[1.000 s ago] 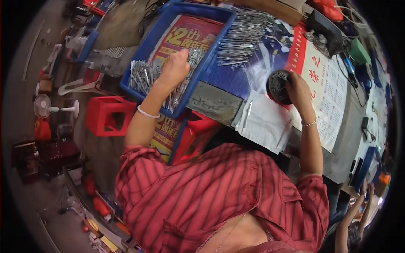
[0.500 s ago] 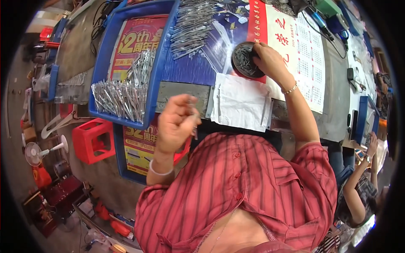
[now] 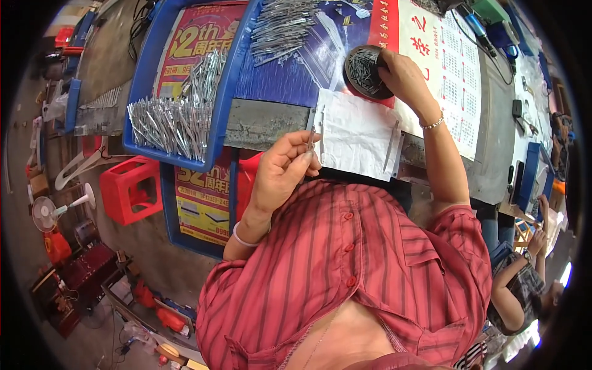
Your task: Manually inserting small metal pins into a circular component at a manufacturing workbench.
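Between the thumb and fingers of my left hand (image 3: 285,168) is a slim shiny metal piece (image 3: 312,142), held upright beside the white cloth (image 3: 354,131). Its exact kind is too small to make out. My right hand (image 3: 406,79) is curled over the right rim of a round dark dish (image 3: 353,81). Small metal pins (image 3: 365,69) fill this dish. The right fingertips are hidden at the dish, so what they grip does not show. Thin metal strips lie along the left and right edges of the cloth.
Left of the dish, a blue tray (image 3: 229,92) holds many shiny metal strips (image 3: 172,129). More strips (image 3: 280,31) are piled on the blue poster beside it. A red stool (image 3: 131,190) and a second blue tray (image 3: 169,213) are below the table. Another person (image 3: 515,290) is at the right.
My left hand has come rightward to the cloth's left edge, still pinching the metal piece. The right hand stays at the dish. The whole view has shifted slightly.
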Action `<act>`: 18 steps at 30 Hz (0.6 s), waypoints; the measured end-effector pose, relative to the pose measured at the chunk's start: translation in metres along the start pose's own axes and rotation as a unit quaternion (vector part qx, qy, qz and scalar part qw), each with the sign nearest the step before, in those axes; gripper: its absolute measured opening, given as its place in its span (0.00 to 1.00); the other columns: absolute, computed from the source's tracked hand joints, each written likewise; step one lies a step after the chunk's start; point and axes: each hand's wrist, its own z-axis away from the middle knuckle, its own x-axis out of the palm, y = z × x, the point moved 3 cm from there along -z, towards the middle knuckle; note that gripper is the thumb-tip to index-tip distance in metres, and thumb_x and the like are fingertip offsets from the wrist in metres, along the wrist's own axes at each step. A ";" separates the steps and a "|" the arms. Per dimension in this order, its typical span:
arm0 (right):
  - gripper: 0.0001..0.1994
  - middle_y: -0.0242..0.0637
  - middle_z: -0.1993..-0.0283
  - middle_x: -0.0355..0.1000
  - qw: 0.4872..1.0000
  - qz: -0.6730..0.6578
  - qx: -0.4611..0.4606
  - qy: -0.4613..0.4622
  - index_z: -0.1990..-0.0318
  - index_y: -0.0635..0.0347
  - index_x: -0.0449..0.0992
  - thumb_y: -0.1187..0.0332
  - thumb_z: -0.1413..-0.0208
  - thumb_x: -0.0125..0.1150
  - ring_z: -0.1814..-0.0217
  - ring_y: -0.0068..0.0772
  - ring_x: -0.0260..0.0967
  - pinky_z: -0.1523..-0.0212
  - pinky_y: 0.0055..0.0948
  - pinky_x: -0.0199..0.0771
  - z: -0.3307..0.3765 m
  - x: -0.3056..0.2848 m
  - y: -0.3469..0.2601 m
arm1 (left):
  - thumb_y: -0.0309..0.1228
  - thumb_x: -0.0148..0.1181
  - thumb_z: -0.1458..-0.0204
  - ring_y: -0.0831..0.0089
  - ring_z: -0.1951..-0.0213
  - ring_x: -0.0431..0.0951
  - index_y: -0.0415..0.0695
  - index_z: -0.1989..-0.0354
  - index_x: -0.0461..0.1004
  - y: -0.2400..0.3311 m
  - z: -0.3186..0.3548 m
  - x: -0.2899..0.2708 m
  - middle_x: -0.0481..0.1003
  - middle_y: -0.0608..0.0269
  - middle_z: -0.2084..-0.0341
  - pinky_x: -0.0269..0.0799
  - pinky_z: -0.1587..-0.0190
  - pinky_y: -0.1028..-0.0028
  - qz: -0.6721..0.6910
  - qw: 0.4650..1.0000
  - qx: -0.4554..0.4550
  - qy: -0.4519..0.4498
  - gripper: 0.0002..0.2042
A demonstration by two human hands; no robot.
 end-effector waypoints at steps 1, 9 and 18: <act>0.08 0.52 0.69 0.71 1.000 -0.025 0.003 0.017 0.66 0.67 0.68 0.74 0.53 0.55 0.64 0.54 0.70 0.63 0.43 0.68 0.000 -0.002 0.000 | 0.23 0.46 0.41 0.84 0.68 0.72 0.36 0.47 0.65 -0.002 0.000 -0.001 0.73 0.65 0.69 0.70 0.63 0.83 0.004 1.000 -0.010 -0.009 0.14; 0.07 0.42 0.73 0.71 0.982 -0.169 0.019 0.080 0.63 0.68 0.70 0.74 0.48 0.57 0.71 0.34 0.69 0.68 0.29 0.68 0.003 -0.016 0.001 | 0.28 0.47 0.39 0.84 0.70 0.72 0.37 0.48 0.66 -0.010 -0.008 0.014 0.73 0.66 0.71 0.70 0.65 0.84 0.004 0.999 -0.021 -0.041 0.13; 0.13 0.31 0.66 0.71 0.769 -0.629 0.116 -0.027 0.51 0.68 0.72 0.74 0.43 0.56 0.66 0.19 0.65 0.64 0.19 0.66 0.063 -0.027 -0.043 | 0.30 0.50 0.40 0.85 0.74 0.70 0.37 0.55 0.69 -0.013 -0.024 0.031 0.72 0.67 0.74 0.68 0.69 0.84 -0.031 0.998 -0.014 -0.055 0.10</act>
